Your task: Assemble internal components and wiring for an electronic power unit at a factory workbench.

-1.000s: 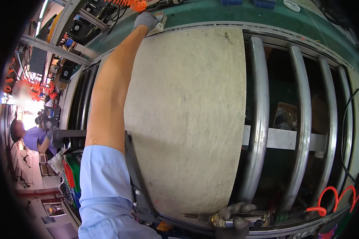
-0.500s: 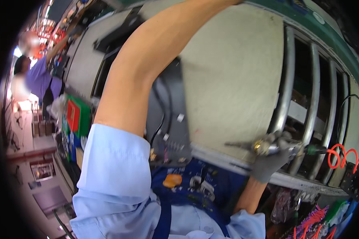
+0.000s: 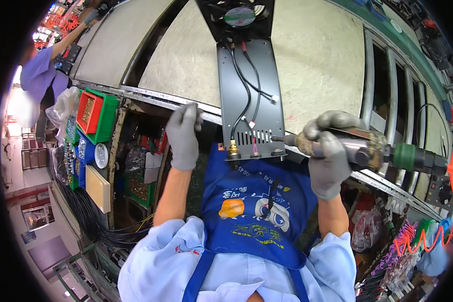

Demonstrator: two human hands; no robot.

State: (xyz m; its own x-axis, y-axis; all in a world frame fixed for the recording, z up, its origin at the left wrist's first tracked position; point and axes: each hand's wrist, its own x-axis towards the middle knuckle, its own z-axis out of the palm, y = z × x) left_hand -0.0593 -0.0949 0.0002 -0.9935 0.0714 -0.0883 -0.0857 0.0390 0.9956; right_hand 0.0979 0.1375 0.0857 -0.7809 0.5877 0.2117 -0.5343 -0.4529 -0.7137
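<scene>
A black metal chassis panel point(image 3: 246, 95) with a fan point(image 3: 240, 15) at its far end lies on the tabletop point(image 3: 317, 65), its near end overhanging the tabletop's near edge. The right hand point(image 3: 329, 151), gloved in grey, is wrapped fully around a pneumatic screwdriver point(image 3: 367, 151) – the bit is levelled at the panel's near right corner, just about touching. The left hand point(image 3: 183, 136), also gloved, is rested on the near edge's metal rail, left of the panel, fingers loosely curled; nothing is seen held in it, though a small part in the palm cannot be ruled out.

Risks, as judged: the panel is not steadied by the left hand, so it could be pushed or twisted off the edge once torque is applied. The bit could slip off the screw head and mar the panel. Loose wires point(image 3: 249, 90) with white connectors lie along the panel and could be snagged. The orange coiled air hose point(image 3: 423, 236) at the right could drag the tool off line. Green parts bins point(image 3: 96, 113) sit at the left end – well apart.
</scene>
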